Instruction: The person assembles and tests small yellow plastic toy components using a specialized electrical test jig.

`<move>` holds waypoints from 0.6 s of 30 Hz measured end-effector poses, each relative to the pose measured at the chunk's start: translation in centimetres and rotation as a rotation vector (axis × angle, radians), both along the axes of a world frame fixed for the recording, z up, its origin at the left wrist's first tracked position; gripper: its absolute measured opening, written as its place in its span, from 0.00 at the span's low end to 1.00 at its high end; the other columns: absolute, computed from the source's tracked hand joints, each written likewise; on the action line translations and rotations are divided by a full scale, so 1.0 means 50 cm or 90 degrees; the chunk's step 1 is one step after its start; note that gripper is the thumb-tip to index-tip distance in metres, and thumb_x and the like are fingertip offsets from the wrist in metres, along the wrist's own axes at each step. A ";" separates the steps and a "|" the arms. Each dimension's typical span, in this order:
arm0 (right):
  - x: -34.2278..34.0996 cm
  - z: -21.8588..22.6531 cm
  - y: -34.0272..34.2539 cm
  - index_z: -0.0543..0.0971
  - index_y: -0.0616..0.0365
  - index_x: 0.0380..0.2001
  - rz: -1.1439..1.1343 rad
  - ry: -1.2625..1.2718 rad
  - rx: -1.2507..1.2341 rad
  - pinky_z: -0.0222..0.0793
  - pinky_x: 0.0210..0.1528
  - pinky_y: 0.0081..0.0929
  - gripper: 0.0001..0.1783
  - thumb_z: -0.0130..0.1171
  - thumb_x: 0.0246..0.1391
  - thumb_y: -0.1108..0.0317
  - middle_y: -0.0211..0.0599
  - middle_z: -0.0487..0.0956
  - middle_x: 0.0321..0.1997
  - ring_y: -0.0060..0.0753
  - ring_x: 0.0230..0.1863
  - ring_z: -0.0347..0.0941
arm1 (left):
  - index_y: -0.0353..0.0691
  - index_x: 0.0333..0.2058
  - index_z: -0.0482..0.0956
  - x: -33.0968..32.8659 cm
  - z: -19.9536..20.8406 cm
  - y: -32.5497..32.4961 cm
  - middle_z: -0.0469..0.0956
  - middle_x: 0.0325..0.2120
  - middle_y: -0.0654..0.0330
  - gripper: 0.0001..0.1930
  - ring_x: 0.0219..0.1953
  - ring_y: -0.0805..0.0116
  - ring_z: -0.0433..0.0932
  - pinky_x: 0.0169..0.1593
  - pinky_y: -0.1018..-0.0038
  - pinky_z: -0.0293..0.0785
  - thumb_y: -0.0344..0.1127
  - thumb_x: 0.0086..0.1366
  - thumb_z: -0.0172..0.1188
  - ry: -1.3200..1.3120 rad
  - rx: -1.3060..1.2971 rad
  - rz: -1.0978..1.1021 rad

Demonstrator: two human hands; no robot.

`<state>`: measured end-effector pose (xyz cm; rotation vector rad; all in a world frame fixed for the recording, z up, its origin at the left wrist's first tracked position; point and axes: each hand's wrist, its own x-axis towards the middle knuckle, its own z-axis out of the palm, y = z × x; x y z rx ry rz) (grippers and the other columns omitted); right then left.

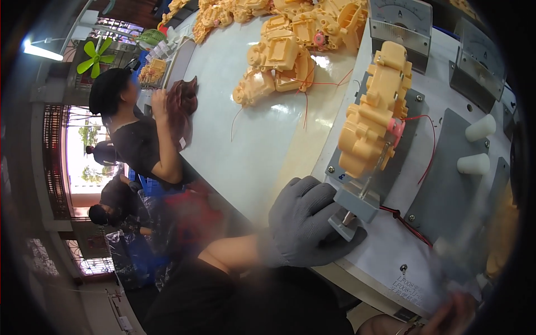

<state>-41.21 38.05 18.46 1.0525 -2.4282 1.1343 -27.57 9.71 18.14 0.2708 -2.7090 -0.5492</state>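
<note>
My left hand (307,223), in a grey knit glove, has its fingers curled round the small grey pull handle (343,228) at the near end of a test fixture. A metal rod joins this handle to a grey block (357,204). On the fixture's grey plate lies a yellow plastic gearbox housing (373,111) with a pink gear (396,128) and a thin red wire. At the lower right my right hand (455,312) is smeared by motion, and its fingers cannot be made out. A blurred yellow part (502,234) shows at the right rim.
Several yellow housings (279,53) with red wires are heaped on the table's far side. Two analog meters (401,22) (479,61) stand behind the fixture. White pegs (480,127) rise from a second grey plate (446,173). A toggle switch (403,269) sits nearby. A co-worker (139,123) is at the left.
</note>
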 end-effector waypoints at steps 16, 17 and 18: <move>0.054 -0.013 0.036 0.78 0.66 0.42 -0.080 -0.132 0.036 0.68 0.40 0.26 0.13 0.59 0.51 0.77 0.39 0.77 0.40 0.32 0.36 0.71 | 0.47 0.28 0.78 0.008 0.008 0.010 0.74 0.27 0.61 0.13 0.28 0.60 0.73 0.34 0.65 0.71 0.34 0.41 0.70 0.024 0.003 0.059; 0.052 -0.020 0.041 0.78 0.66 0.42 -0.083 -0.116 0.036 0.68 0.40 0.26 0.13 0.59 0.51 0.77 0.39 0.77 0.40 0.32 0.36 0.71 | 0.47 0.28 0.78 0.010 0.007 0.014 0.74 0.27 0.61 0.13 0.28 0.60 0.73 0.34 0.65 0.71 0.34 0.41 0.70 0.040 0.006 0.057; 0.050 -0.027 0.044 0.78 0.66 0.42 -0.064 -0.133 0.027 0.68 0.40 0.25 0.12 0.58 0.52 0.77 0.38 0.77 0.40 0.30 0.36 0.71 | 0.46 0.26 0.76 0.011 0.007 0.015 0.74 0.26 0.62 0.11 0.28 0.61 0.73 0.33 0.65 0.69 0.36 0.45 0.70 0.064 0.013 0.053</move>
